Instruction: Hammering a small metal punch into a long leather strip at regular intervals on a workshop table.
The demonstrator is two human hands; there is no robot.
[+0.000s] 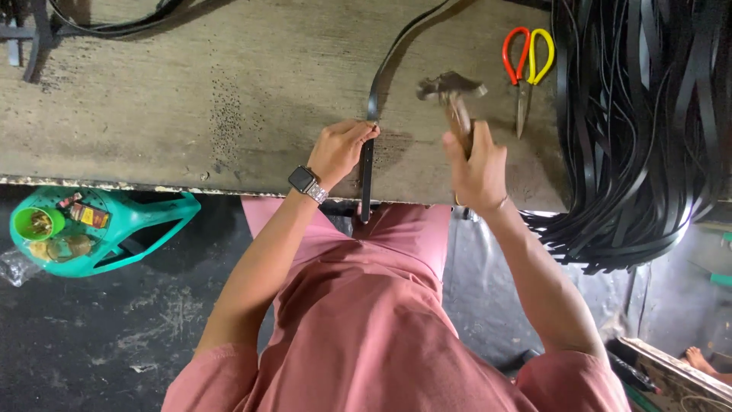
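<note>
Worn wooden workbench (191,99) fills the view. We press our left hand (339,149) down on a black strap (368,164), fingers pinching it near the bench edge, its end hanging over. Our right hand (479,172) is clenched around a hammer (451,95), raised just right of the strap. Scissors (524,69) with red and yellow handles lie beside a heap of black straps (648,130).

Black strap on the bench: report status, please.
Left hand pins black strap to workbench. Right hand holds hammer raised. Scissors lie apart.

The hammer (451,90) head is motion-blurred; hands hide its handle.
</note>
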